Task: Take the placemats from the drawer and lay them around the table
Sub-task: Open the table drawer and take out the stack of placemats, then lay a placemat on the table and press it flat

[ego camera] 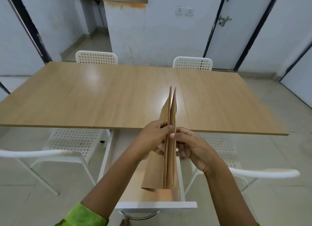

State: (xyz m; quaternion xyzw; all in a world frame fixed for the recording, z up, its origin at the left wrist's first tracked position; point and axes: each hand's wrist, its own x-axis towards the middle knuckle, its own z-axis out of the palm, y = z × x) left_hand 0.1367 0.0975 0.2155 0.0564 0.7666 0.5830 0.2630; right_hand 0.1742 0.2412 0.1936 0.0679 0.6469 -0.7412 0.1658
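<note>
A stack of tan placemats (170, 166) stands on edge above the open white drawer (157, 205), which is pulled out from under the wooden table (101, 97). My left hand (152, 138) grips the stack from the left, thumb on top. My right hand (190, 146) pinches the rightmost mat and holds it slightly apart from the others at the top. The far tips of the mats reach over the table's near edge. The drawer's floor shows bare wood beneath the stack.
Four white perforated chairs stand around the table: two at the far side (96, 57) (192, 63) and two tucked in near me (70, 141) (224, 151). A metal handle (140, 216) curves under the drawer front. Doors and white walls lie behind.
</note>
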